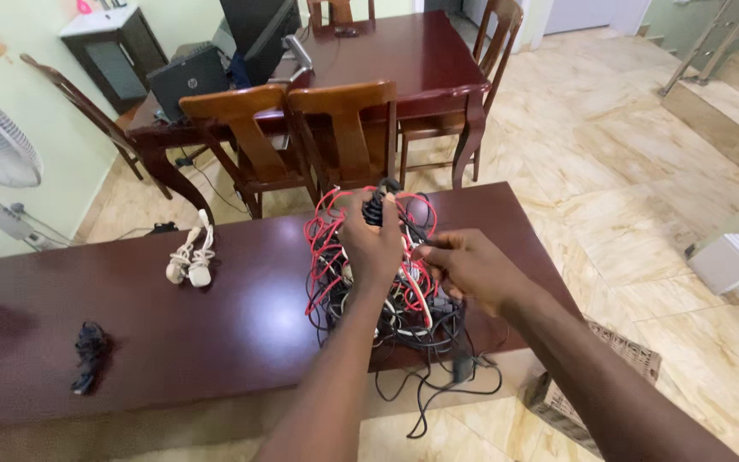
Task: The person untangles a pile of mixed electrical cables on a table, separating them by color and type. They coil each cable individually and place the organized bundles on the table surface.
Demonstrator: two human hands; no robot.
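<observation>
Left hand (pixel 371 241) is raised above the counter (pixel 241 334), fingers clamped round a black plug or connector at the top of a tangled bundle of cables (pixel 387 291). Right hand (pixel 470 267) sits just beside it, thumb and fingers pinched together on a strand at the bundle's right side. The bundle mixes red, black and white cables; its lower part rests on the counter near the near right edge, and several black loops hang over that edge toward the floor. Toward the counter's far edge, left of the bundle and well apart from it, lies a coiled white cable (pixel 192 257). A small coiled black cable (pixel 89 355) lies near the counter's left end. A cardboard box (pixel 596 381) stands on the floor below the right forearm.
</observation>
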